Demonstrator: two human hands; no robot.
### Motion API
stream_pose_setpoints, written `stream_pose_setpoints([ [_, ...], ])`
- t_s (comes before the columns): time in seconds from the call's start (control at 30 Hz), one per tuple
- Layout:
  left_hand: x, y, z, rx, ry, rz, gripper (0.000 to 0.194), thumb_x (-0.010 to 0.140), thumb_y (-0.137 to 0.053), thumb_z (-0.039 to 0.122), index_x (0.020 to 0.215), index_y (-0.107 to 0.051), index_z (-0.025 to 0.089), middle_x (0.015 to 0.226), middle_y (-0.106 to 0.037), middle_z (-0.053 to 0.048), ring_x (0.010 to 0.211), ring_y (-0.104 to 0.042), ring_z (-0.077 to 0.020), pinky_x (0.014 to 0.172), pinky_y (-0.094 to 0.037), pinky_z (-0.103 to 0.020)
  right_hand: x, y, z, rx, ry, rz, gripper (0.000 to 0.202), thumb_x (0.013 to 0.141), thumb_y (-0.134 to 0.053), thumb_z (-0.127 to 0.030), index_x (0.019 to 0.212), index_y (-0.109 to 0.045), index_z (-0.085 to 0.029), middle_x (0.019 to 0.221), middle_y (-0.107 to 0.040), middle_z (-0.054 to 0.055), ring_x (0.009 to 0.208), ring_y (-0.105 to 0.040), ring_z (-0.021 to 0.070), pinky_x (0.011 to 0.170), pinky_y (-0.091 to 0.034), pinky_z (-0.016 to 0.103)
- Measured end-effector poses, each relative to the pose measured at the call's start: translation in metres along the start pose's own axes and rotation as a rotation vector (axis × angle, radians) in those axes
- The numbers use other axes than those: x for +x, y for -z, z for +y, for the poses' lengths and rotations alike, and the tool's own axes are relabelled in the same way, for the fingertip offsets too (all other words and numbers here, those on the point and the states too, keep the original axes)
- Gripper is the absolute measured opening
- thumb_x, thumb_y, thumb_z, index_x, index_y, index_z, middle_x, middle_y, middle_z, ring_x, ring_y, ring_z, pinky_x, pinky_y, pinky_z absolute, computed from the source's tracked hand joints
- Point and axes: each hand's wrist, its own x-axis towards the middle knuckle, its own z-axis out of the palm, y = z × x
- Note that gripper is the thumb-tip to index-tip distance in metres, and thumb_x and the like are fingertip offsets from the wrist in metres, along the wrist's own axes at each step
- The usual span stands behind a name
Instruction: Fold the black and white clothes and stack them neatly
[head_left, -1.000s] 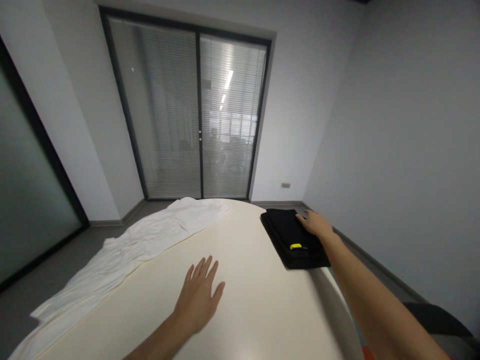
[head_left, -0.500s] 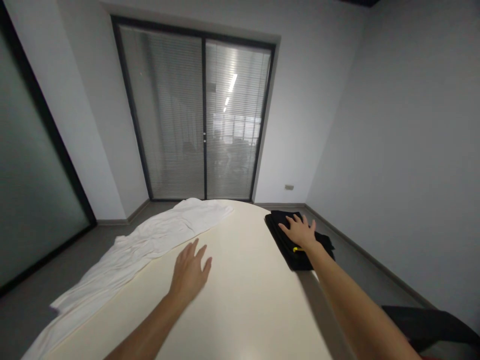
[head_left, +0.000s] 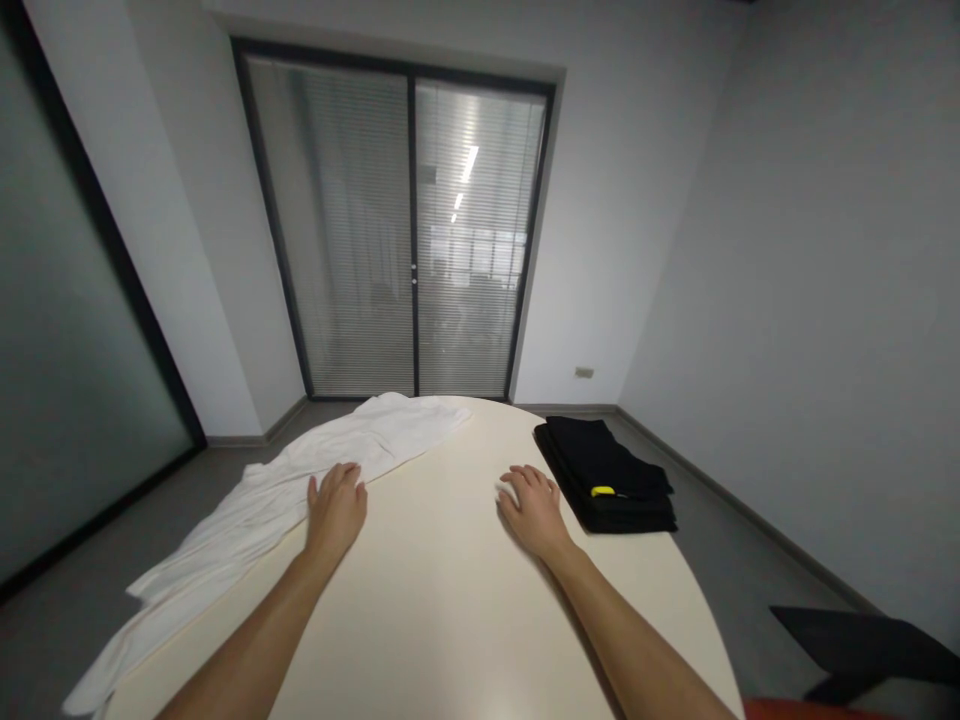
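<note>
White cloth [head_left: 300, 480], crumpled and spread along the far left edge of the table, lies beneath and beyond my left hand [head_left: 336, 515]. That hand's fingers reach over the cloth's near edge, slightly apart; whether they press on it I cannot tell. My right hand [head_left: 534, 508] hovers over or rests on the bare tabletop, fingers loosely bent and apart, with nothing in it. Just to its right sits a stack of folded black cloth [head_left: 600, 460] with a small yellow piece [head_left: 603, 491] on its near side.
The round cream-coloured table [head_left: 435, 600] has a curved edge all round. A black chair part [head_left: 870, 640] and a red edge [head_left: 810, 709] show at lower right. Beyond the table is a glazed partition with blinds [head_left: 345, 250].
My right hand has come off the black stack and moved left onto the tabletop side. My left hand has shifted left and forward to the white cloth.
</note>
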Motion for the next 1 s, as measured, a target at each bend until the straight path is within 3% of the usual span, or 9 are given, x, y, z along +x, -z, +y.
stream_pose_setpoints([
  [0.27,0.004,0.007,0.006,-0.272,-0.219,0.301,0.037,0.096,-0.038,0.020,0.127,-0.058,0.018,0.128,-0.058,-0.011,0.121,-0.053,-0.0264,0.108,-0.039,-0.041,-0.004,-0.004,-0.002,0.094,0.046,-0.063,0.025,0.090,-0.054,-0.025,0.113,-0.064,-0.024,0.127,-0.062,0.006,0.124,-0.047,0.0239,0.107,-0.025,0.044],
  [0.4,0.004,-0.002,0.005,-0.208,-0.238,0.254,0.036,0.095,-0.041,0.022,0.124,-0.062,0.018,0.123,-0.061,-0.012,0.115,-0.056,-0.0286,0.103,-0.042,-0.044,-0.006,-0.008,-0.003,0.145,0.091,-0.059,0.023,0.089,-0.056,-0.024,0.111,-0.065,-0.024,0.121,-0.065,0.005,0.119,-0.050,0.0233,0.105,-0.025,0.042],
  [0.53,0.001,-0.007,-0.006,0.036,0.002,0.201,0.054,0.094,-0.046,0.036,0.142,-0.050,0.009,0.145,-0.047,-0.024,0.134,-0.041,-0.0425,0.108,-0.031,-0.059,-0.007,-0.004,-0.004,0.169,0.092,-0.066,0.022,0.089,-0.055,-0.022,0.109,-0.065,-0.024,0.117,-0.067,0.005,0.118,-0.051,0.0232,0.104,-0.026,0.042],
  [0.6,0.001,-0.008,-0.015,0.076,0.092,0.101,0.053,0.094,-0.046,0.038,0.136,-0.056,0.007,0.137,-0.055,-0.026,0.132,-0.044,-0.0444,0.108,-0.027,-0.063,-0.007,-0.002,-0.004,0.178,0.080,-0.073,0.022,0.089,-0.055,-0.022,0.108,-0.065,-0.024,0.116,-0.067,0.005,0.117,-0.052,0.0231,0.104,-0.026,0.042],
  [0.7,0.005,-0.006,-0.026,-0.017,0.145,0.013,0.043,0.096,-0.043,0.034,0.122,-0.067,0.008,0.117,-0.069,-0.023,0.117,-0.058,-0.0389,0.111,-0.025,-0.062,-0.007,-0.001,-0.005,0.193,0.072,-0.088,0.021,0.089,-0.055,-0.023,0.107,-0.066,-0.023,0.117,-0.068,0.006,0.117,-0.053,0.0230,0.104,-0.026,0.042],
  [0.77,0.009,-0.003,-0.028,-0.134,0.147,0.089,0.042,0.097,-0.040,0.031,0.122,-0.065,0.010,0.116,-0.071,-0.020,0.113,-0.062,-0.0354,0.113,-0.023,-0.062,-0.007,0.000,-0.006,0.201,0.072,-0.094,0.021,0.090,-0.055,-0.023,0.107,-0.066,-0.023,0.117,-0.068,0.006,0.117,-0.054,0.0230,0.104,-0.027,0.042],
  [0.87,0.010,0.005,-0.020,-0.328,0.092,0.318,0.038,0.098,-0.039,0.029,0.123,-0.062,0.013,0.122,-0.069,-0.015,0.116,-0.061,-0.0296,0.118,-0.019,-0.058,-0.007,0.000,-0.008,0.206,0.075,-0.098,0.021,0.090,-0.055,-0.022,0.108,-0.066,-0.023,0.117,-0.068,0.006,0.117,-0.054,0.0231,0.104,-0.028,0.043],
  [0.93,0.005,0.011,-0.009,-0.425,-0.003,0.444,0.033,0.097,-0.042,0.028,0.121,-0.061,0.015,0.127,-0.067,-0.013,0.119,-0.060,-0.0271,0.120,-0.019,-0.056,-0.007,0.000,-0.009,0.209,0.075,-0.104,0.023,0.089,-0.054,-0.021,0.109,-0.066,-0.023,0.118,-0.068,0.006,0.118,-0.053,0.0236,0.104,-0.028,0.043],
  [1.0,-0.003,0.015,0.005,-0.481,-0.164,0.477,0.030,0.095,-0.044,0.026,0.118,-0.061,0.017,0.128,-0.066,-0.012,0.121,-0.060,-0.0259,0.120,-0.020,-0.055,-0.007,0.000,-0.009,0.218,0.084,-0.116,0.027,0.089,-0.055,-0.022,0.115,-0.065,-0.023,0.121,-0.067,0.007,0.121,-0.052,0.0245,0.105,-0.029,0.044],
])
